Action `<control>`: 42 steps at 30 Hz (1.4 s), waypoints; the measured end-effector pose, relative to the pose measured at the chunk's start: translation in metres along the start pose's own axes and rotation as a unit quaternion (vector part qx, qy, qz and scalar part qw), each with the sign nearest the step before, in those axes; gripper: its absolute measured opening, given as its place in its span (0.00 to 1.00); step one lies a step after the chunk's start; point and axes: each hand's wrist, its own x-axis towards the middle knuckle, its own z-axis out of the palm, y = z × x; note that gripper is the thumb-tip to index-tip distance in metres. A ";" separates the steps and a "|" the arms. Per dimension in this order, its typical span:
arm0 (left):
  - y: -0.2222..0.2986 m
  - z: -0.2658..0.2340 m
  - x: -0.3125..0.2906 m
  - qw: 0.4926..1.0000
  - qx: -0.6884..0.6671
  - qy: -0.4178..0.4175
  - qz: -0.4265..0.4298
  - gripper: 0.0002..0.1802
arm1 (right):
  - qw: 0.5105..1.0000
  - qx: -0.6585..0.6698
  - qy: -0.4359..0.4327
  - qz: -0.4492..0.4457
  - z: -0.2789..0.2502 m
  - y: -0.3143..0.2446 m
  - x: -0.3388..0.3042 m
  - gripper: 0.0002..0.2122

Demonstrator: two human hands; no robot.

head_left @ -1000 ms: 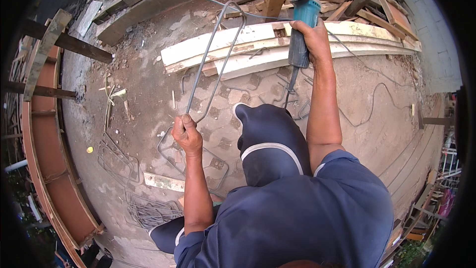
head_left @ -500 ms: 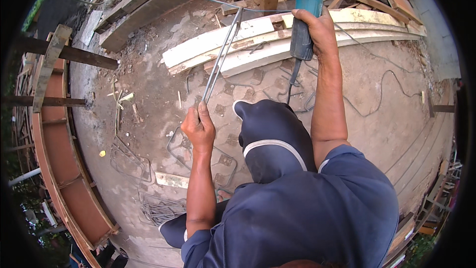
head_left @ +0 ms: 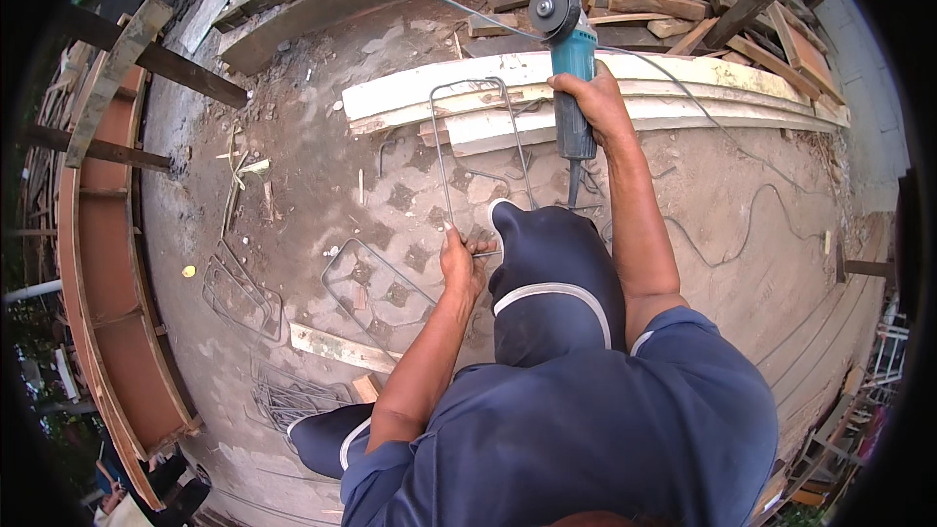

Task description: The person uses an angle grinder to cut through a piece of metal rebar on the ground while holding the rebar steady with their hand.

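Note:
My right hand is wrapped round the body of a teal and black angle grinder. Its dark disc points away from me, and the cord drops from the rear end toward my knee. My left hand grips a bent steel rod stirrup by its near left side. The stirrup is a rectangular loop standing out ahead of my hand, left of the grinder and apart from it. Part of its near side is hidden by my fingers and knee.
White-faced boards lie stacked across the ground ahead, with scrap lumber behind. More bent rods are piled low on the left, near a short plank. A brown formwork panel stands at far left. A loose cable snakes at right.
The stirrup has turned from nearly edge-on to showing its open loop. My left hand has moved right and nearer to me; the grinder has come slightly left and nearer.

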 end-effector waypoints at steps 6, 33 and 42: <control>-0.039 0.027 -0.012 0.984 0.148 -0.019 -0.097 0.30 | 0.983 -0.171 -0.061 0.019 0.024 0.041 -0.003 0.28; -0.094 0.015 0.027 0.972 0.219 -0.046 -0.065 0.48 | 0.888 -0.449 -0.086 0.052 0.069 0.067 0.004 0.37; -0.157 -0.010 0.083 0.966 0.251 -0.050 -0.032 0.54 | 0.885 -0.456 -0.082 0.047 0.084 0.059 0.002 0.36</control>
